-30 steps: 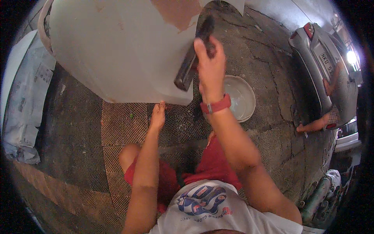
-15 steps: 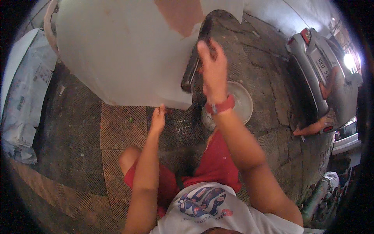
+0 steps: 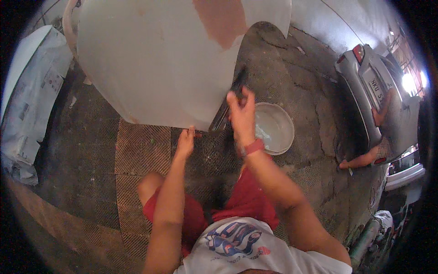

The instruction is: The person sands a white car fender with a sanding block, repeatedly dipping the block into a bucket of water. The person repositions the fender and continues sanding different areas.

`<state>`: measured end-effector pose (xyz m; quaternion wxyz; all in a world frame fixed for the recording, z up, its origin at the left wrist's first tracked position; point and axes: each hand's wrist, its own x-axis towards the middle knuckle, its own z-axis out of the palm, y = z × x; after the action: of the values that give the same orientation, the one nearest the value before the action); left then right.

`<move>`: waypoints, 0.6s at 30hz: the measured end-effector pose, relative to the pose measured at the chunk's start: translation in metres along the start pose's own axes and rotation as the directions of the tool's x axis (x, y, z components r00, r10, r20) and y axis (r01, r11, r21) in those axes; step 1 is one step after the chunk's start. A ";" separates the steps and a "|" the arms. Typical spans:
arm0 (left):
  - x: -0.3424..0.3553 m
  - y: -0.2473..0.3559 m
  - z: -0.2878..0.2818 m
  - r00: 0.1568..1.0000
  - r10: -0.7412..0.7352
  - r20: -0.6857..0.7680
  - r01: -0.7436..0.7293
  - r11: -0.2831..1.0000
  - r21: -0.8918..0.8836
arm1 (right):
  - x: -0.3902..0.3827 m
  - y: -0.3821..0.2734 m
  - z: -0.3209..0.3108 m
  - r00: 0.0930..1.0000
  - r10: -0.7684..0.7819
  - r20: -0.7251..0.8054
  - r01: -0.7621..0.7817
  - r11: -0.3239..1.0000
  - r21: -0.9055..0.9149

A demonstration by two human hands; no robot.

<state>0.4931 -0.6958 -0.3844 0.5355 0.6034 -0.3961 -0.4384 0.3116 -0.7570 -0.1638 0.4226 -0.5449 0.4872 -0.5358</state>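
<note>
A large grey-white car body panel (image 3: 155, 68), with a reddish-brown patch near its far edge, spreads out in front of me. My left hand (image 3: 185, 142) is closed on its near edge, thumb on top; a small reddish bit shows beside the fingers. My right hand (image 3: 242, 112) grips a long black sanding block (image 3: 221, 118), slanted along the panel's near right edge. The fingers partly cover the block, and motion blurs it a little.
A round whitish basin (image 3: 285, 125) with water in it stands on the ribbed floor beside my right wrist. Plastic-wrapped goods (image 3: 34, 100) lie at the left. On the right, another person's arm (image 3: 365, 159) reaches by a silver car (image 3: 394, 114). A green cylinder (image 3: 365, 235) lies at lower right.
My right hand has drawn the sanding block nearer to me, down along the panel's right edge, uncovering more of the basin. My left hand keeps its grip on the near edge.
</note>
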 end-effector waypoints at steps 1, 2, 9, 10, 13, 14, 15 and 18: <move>0.006 -0.011 0.005 0.999 0.012 0.045 -0.012 1.000 0.010 | -0.012 0.023 -0.007 0.998 0.064 -0.026 -0.066 0.995 -0.069; 0.002 -0.008 0.013 0.999 -0.006 0.052 0.003 0.999 0.047 | -0.009 0.038 -0.013 0.994 0.069 -0.082 -0.075 0.995 -0.069; -0.012 0.007 0.003 0.999 -0.022 -0.025 0.023 0.997 0.068 | 0.031 -0.086 0.048 0.900 -0.332 -0.283 0.343 0.939 -0.011; -0.017 0.010 -0.003 1.000 -0.017 -0.008 0.017 0.999 0.048 | 0.029 -0.093 0.054 0.867 -0.383 -0.319 0.341 0.922 -0.180; -0.008 0.005 0.009 1.000 0.015 -0.020 -0.014 0.997 0.075 | -0.007 -0.028 0.042 0.917 -0.285 -0.279 0.280 0.958 -0.057; -0.009 0.010 0.022 1.000 0.007 -0.001 -0.007 0.999 0.035 | -0.007 -0.005 0.034 0.921 -0.249 -0.300 0.233 0.968 -0.088; -0.017 0.017 0.020 1.000 -0.006 -0.014 0.006 1.000 0.012 | -0.007 -0.011 0.042 0.918 -0.222 -0.330 0.202 0.975 -0.094; -0.023 0.033 0.006 0.999 0.004 -0.046 0.000 0.997 0.073 | -0.005 -0.043 0.059 0.899 -0.212 -0.383 0.190 0.977 -0.096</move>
<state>0.4797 -0.6792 -0.3496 0.5226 0.6322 -0.4000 -0.4089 0.3743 -0.7483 -0.1260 0.2438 -0.4860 0.5176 -0.6606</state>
